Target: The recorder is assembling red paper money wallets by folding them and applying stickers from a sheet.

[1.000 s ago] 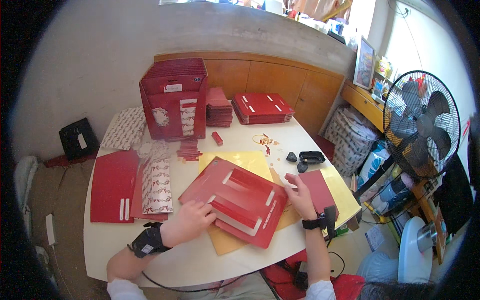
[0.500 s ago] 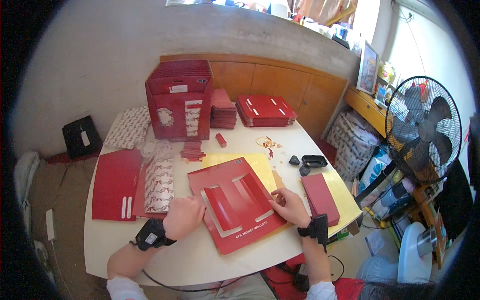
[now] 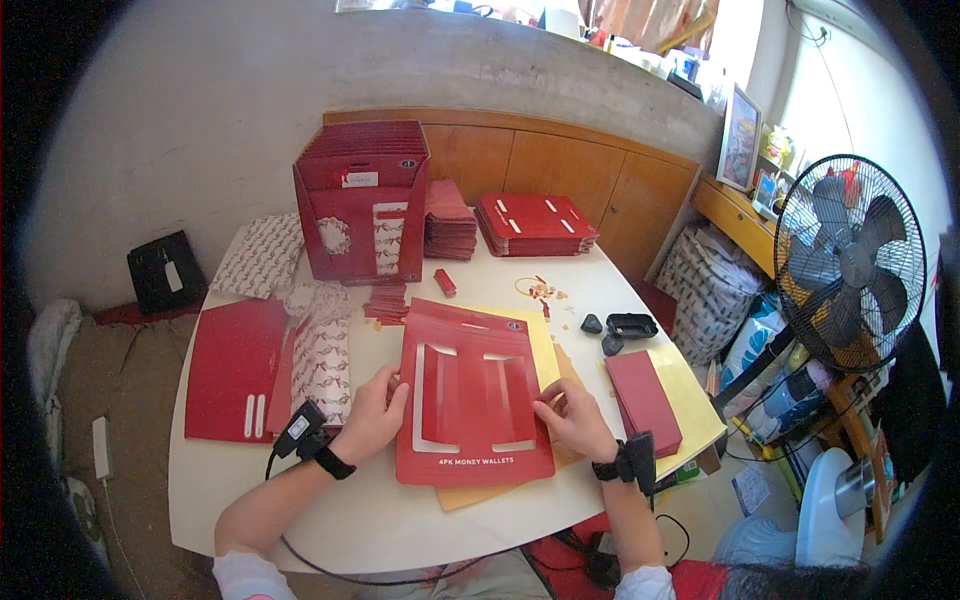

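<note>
A red card folder [image 3: 425,400] with white printing stands near the table's front middle, two cut flaps bulging from its face. Along its left edge, my left hand [image 3: 368,418] grips it with the thumb in front. On the opposite edge, my right hand [image 3: 578,420] pinches the card between thumb and fingers. Beneath the folder show yellow sheets [image 3: 545,360]. A stack of dark red envelopes [image 3: 643,405] lies right of my right hand. Flat red cards [image 3: 232,370] and a white patterned strip [image 3: 320,370] lie left of my left hand.
A tall red display box [image 3: 365,215] full of cards stands at the back left. Beside it are piles of red envelopes [image 3: 450,225] and red cards [image 3: 536,222]. Small black cases [image 3: 631,325] and paper scraps lie at the right. A black fan [image 3: 850,260] stands beyond the table.
The folder has turned from a slant to nearly straight, and its far edge has risen. My left hand has opened out of a fist and moved to its left edge. My right hand stays at the right edge.
</note>
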### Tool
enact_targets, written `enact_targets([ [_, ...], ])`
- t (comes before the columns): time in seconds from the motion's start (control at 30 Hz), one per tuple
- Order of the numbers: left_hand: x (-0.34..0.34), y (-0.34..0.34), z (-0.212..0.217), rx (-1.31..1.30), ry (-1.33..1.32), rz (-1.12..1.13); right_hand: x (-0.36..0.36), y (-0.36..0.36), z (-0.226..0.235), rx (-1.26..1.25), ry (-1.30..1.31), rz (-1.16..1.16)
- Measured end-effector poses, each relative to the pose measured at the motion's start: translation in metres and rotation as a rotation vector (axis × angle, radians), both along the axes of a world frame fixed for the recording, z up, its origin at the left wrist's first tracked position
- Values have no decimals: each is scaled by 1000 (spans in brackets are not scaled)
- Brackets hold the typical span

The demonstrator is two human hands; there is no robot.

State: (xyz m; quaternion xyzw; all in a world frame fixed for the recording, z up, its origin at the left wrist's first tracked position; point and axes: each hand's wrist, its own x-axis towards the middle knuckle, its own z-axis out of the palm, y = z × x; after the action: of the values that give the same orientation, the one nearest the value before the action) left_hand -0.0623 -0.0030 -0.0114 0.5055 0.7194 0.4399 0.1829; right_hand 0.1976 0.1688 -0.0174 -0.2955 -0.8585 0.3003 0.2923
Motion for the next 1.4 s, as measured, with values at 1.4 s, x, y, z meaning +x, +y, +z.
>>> enact_targets([
  [1.4,-4,0,-5,167,-861,-121,11,3,18,-696,293,63],
])
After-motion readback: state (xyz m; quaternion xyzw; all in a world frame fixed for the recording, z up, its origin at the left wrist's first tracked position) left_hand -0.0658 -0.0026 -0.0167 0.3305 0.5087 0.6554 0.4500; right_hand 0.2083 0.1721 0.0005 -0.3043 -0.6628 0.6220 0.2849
